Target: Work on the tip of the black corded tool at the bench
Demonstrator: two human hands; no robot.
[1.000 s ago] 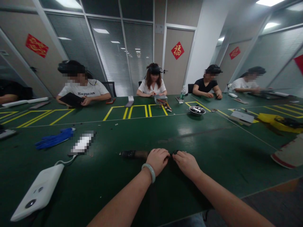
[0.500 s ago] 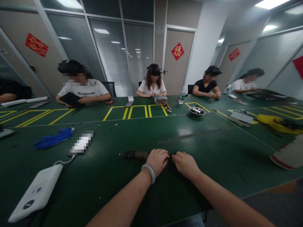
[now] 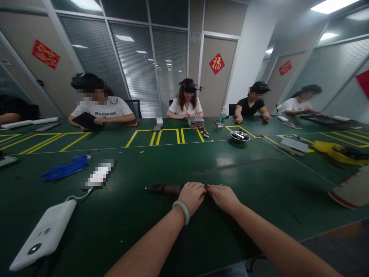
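Note:
A dark, slim, cylindrical tool that looks like an inline electric screwdriver (image 3: 165, 189) lies on the green table, its narrow metal tip pointing left. My left hand (image 3: 193, 196), with a pale bangle at the wrist, is closed over the tool's right part, and its palm hides that part. Close against the left fingertips is my right hand (image 3: 223, 198), fingers pressed together at the tool's right end. Whatever lies under those right fingers is hidden.
To the left are a blue glove (image 3: 66, 169), a blurred-out phone (image 3: 99, 175) and a white power bank (image 3: 43, 234) cabled to it. Farther back stand a metal bowl (image 3: 240, 136) and a bottle (image 3: 221, 117). A pale container (image 3: 353, 188) is at right. Several people sit across the table (image 3: 129, 223).
My right hand has shifted slightly, its fingers now straighter and flatter at the tool's end. My left hand and the tool have stayed in place. A co-worker's hands at back right moved apart.

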